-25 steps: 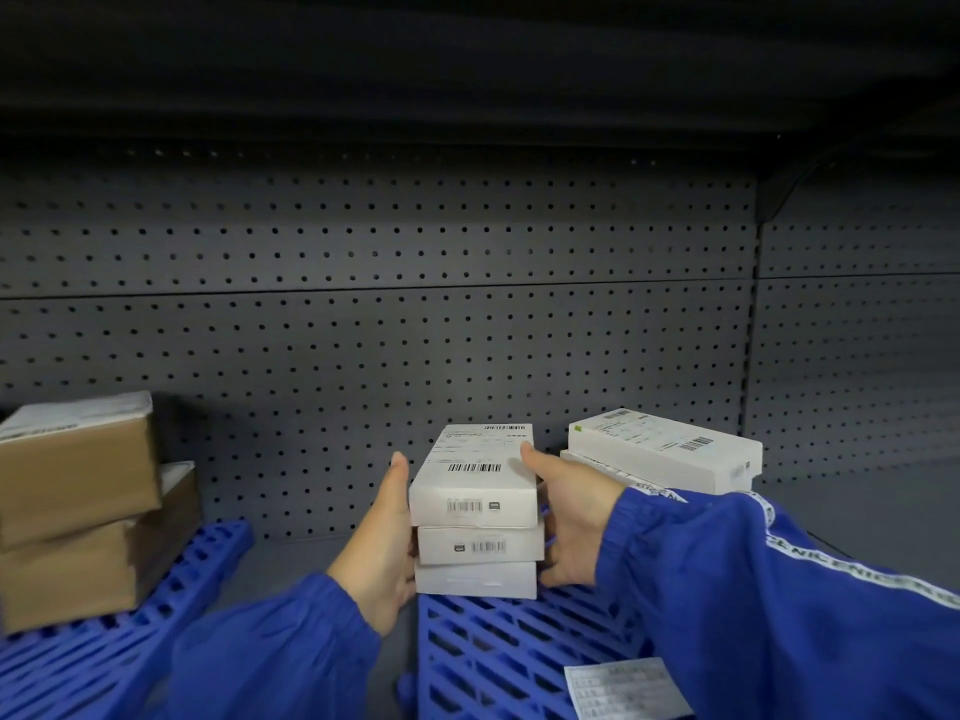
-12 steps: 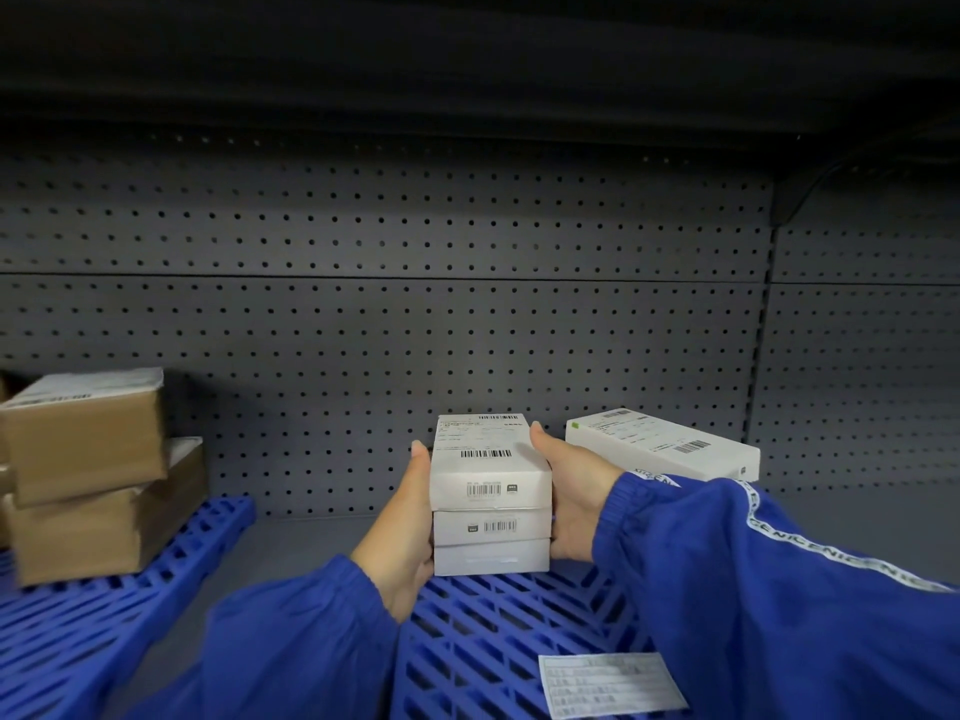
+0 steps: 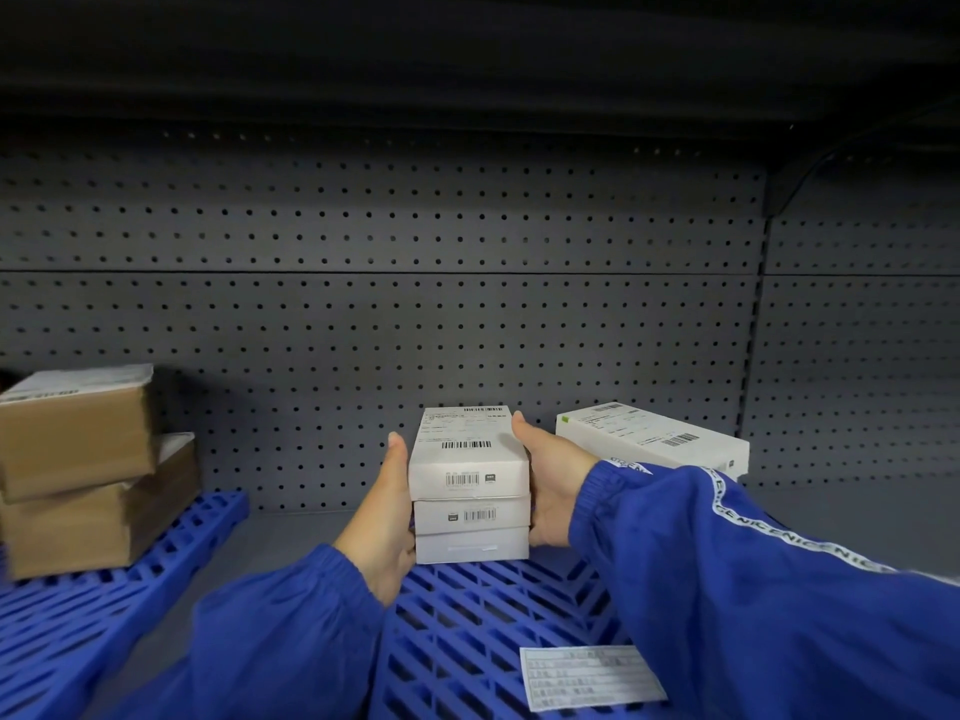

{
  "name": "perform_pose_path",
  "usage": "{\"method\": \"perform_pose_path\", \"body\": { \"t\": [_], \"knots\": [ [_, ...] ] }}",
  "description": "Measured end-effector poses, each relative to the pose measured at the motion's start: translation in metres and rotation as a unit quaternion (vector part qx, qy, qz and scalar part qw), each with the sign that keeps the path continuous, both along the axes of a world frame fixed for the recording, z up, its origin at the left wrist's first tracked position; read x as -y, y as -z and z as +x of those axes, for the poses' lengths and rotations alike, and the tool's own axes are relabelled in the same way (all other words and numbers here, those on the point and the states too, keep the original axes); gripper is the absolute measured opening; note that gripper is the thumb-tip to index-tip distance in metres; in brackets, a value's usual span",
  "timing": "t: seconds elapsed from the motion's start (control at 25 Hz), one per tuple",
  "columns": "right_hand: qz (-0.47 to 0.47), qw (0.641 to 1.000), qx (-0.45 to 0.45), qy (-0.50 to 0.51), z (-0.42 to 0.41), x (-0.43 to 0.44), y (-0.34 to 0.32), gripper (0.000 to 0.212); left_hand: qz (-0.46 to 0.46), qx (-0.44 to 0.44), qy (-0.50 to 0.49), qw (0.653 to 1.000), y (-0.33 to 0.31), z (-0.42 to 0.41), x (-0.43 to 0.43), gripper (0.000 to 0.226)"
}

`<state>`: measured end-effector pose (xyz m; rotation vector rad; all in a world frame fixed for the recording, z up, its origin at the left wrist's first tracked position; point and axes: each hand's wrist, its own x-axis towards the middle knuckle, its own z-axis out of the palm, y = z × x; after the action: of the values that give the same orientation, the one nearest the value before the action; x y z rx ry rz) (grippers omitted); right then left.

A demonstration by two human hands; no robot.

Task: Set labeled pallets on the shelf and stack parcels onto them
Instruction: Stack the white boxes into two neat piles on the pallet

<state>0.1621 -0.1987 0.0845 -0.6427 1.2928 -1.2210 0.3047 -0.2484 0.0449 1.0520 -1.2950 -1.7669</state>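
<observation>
A stack of three white parcels [image 3: 469, 485] with barcode labels stands on the blue slatted pallet [image 3: 467, 615] at the middle of the shelf. My left hand [image 3: 387, 522] presses flat against the stack's left side and my right hand [image 3: 550, 480] clasps its right side. A white paper label [image 3: 589, 677] lies on the pallet's front edge. Further right another white parcel [image 3: 652, 439] lies on the same pallet, its lower part hidden by my right sleeve.
Two brown cardboard parcels [image 3: 83, 470] are stacked on a second blue pallet [image 3: 93, 610] at the left. A grey perforated back wall [image 3: 467, 324] closes the shelf, and a dark upper shelf [image 3: 467, 59] hangs overhead. Bare grey shelf floor [image 3: 291, 537] lies between the pallets.
The stack of three white parcels has come down and slightly forward onto the blue pallet, both hands staying on its sides. The parcels are now squarely aligned.
</observation>
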Motion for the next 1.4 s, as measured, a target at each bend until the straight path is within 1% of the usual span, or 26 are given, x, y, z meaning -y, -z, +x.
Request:
{"method": "perform_pose_path", "body": {
  "t": [0.12,0.28,0.48,0.56,0.64,0.72,0.76,0.8,0.84,0.88,0.92,1.0,1.08,1.12,1.16,1.24,1.32,1.4],
  "knots": [
    [-0.004,1.0,0.007,-0.007,0.001,0.001,0.0,0.057,-0.001,0.003,-0.008,1.0,-0.001,0.002,0.0,0.082],
    [-0.006,1.0,-0.002,-0.02,0.003,0.004,0.0,0.056,-0.014,0.006,-0.02,1.0,-0.005,0.003,-0.004,0.072],
    [-0.004,0.999,0.006,-0.042,0.0,0.008,0.002,0.058,-0.012,0.033,-0.007,0.999,-0.007,0.006,-0.008,0.08],
    [0.002,0.998,-0.008,-0.058,0.002,0.006,-0.001,0.066,-0.04,0.05,-0.003,0.998,-0.012,0.007,-0.015,0.081],
    [-0.007,0.996,-0.061,-0.07,-0.005,0.0,-0.013,0.076,-0.083,0.051,-0.003,0.995,-0.018,0.005,-0.03,0.072],
    [-0.034,0.988,-0.123,-0.082,-0.025,-0.019,-0.042,0.088,-0.138,0.042,-0.074,0.987,-0.036,0.005,-0.053,0.053],
    [-0.056,0.982,-0.154,-0.089,-0.04,-0.032,-0.06,0.09,-0.172,0.031,-0.093,0.98,-0.048,0.0,-0.065,0.046],
    [-0.082,0.975,-0.19,-0.085,-0.059,-0.046,-0.079,0.091,-0.201,0.012,-0.09,0.975,-0.056,-0.005,-0.07,0.045],
    [-0.103,0.965,-0.231,-0.072,-0.08,-0.058,-0.094,0.09,-0.215,-0.007,-0.083,0.973,-0.06,-0.012,-0.069,0.05],
    [-0.113,0.953,-0.276,-0.051,-0.101,-0.069,-0.105,0.088,-0.218,-0.019,-0.063,0.974,-0.061,-0.021,-0.069,0.059],
    [-0.114,0.941,-0.317,-0.025,-0.123,-0.076,-0.108,0.085,-0.21,-0.021,-0.034,0.977,-0.065,-0.03,-0.073,0.069],
    [-0.09,0.927,-0.364,0.014,-0.161,-0.081,-0.102,0.077,-0.145,0.0,0.024,0.989,-0.069,-0.06,-0.081,0.076],
    [-0.031,0.913,-0.405,0.035,-0.188,-0.076,-0.079,0.069,-0.053,0.025,0.06,0.997,-0.07,-0.101,-0.089,0.08],
    [0.003,0.914,-0.404,0.034,-0.198,-0.072,-0.064,0.069,-0.011,0.034,0.055,0.998,-0.069,-0.118,-0.088,0.081],
    [0.033,0.923,-0.383,0.02,-0.205,-0.065,-0.05,0.071,0.025,0.04,0.04,0.998,-0.069,-0.131,-0.089,0.082],
    [0.073,0.939,-0.335,-0.015,-0.211,-0.052,-0.024,0.085,0.071,0.062,0.019,0.995,-0.062,-0.151,-0.084,0.088],
    [0.067,0.947,-0.315,-0.006,-0.222,-0.035,-0.004,0.094,0.083,0.063,0.007,0.995,-0.047,-0.166,-0.072,0.097],
    [0.059,0.965,-0.257,-0.006,-0.225,-0.025,0.009,0.089,0.089,0.06,0.008,0.994,-0.036,-0.175,-0.067,0.093]
  ]
}}
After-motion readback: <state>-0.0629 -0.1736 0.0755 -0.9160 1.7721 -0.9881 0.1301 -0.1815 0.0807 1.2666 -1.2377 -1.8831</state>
